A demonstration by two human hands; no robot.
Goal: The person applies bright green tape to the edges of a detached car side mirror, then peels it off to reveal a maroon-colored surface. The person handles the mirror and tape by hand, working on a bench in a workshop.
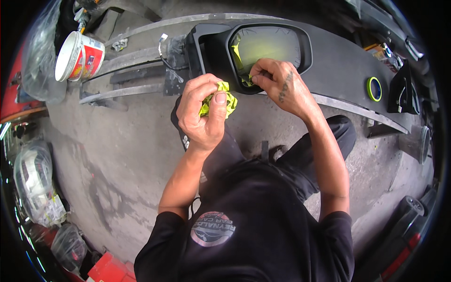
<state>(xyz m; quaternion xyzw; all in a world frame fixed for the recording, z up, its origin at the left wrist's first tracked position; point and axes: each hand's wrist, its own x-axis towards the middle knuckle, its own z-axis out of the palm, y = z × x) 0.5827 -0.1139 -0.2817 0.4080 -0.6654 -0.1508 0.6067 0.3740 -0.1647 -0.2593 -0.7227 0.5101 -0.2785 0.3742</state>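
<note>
Upper left of frame: a white-and-red bucket (81, 57) lies tipped on its side on the metal rails, mouth facing left. Right of it, a black cable (165, 58) with a pale plug ends beside the mirror.

Left of centre: the left hand (201, 112) is raised, fingers curled and thumb pressed over a crumpled wad of yellow-green tape (230, 104).

Upper centre: a car side mirror (270, 44) in a black housing lies face up on the dark worktop (339, 60). Yellowish haze covers part of its glass; a loose tape strip (236, 50) runs along the glass's left edge.

The right hand (282, 83) is at the lower-left rim of the mirror, thumb and forefinger pinching a tape end; cannot tell whether this joins the strip.

Upper right: a yellow-green tape roll (374, 89) stands on edge on the worktop, just left of a black triangular part (405, 91).
</note>
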